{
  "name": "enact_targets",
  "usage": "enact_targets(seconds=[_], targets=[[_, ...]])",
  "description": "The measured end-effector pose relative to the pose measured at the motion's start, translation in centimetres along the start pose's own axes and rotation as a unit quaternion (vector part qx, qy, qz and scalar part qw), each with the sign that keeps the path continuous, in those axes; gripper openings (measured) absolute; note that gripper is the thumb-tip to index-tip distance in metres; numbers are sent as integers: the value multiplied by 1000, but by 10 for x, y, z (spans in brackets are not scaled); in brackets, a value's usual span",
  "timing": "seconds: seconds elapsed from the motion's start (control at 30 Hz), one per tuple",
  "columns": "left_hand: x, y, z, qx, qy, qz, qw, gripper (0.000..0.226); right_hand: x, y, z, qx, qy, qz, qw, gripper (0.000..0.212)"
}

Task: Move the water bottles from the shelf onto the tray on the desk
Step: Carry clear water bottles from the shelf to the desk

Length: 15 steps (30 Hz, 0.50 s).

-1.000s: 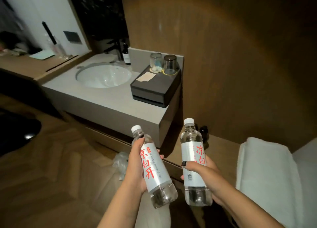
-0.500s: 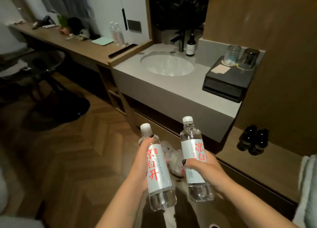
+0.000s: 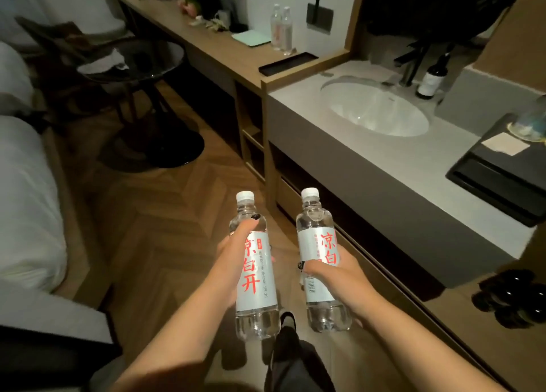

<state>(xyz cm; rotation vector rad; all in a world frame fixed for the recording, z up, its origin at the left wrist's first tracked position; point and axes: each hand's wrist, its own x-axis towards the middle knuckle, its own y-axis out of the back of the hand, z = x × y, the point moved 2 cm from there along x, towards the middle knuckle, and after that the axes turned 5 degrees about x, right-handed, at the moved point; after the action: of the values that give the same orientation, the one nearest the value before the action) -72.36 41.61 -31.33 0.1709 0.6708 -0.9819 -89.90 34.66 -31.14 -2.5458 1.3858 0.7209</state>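
Both hands grip bottles upright for carrying: left hand on one bottle, right hand on another; tray lies at twelve o'clock.

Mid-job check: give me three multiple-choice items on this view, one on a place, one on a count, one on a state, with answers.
1. Where does the black tray lie?
A. in the sink
B. on the wooden desk, at its end next to the sink counter
C. on the floor

2. How many water bottles already stand on the desk?
A. none
B. two
C. five

3. What is the left hand doing?
A. gripping a capped bottle
B. hanging idle
C. pressing the tray

Answers:
1 B, the tray sits at the desk's near end beside the sink.
2 B, a pair of desk bottles stands behind the tray.
3 A, its fingers wrap the left bottle; the right hand likewise holds the right bottle.
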Motion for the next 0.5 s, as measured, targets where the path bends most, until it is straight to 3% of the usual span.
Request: enact_targets(seconds=[0.3,0.37,0.5], targets=[[110,15,70,-56,46,34,997,45,120,-22,-61,-16,15,-50,999,45],[135,19,88,-49,37,59,996,49,146,-26,-83,-10,21,-49,999,46],[176,29,125,14,-31,30,999,49,196,-35,-122,-10,22,-50,998,50]])
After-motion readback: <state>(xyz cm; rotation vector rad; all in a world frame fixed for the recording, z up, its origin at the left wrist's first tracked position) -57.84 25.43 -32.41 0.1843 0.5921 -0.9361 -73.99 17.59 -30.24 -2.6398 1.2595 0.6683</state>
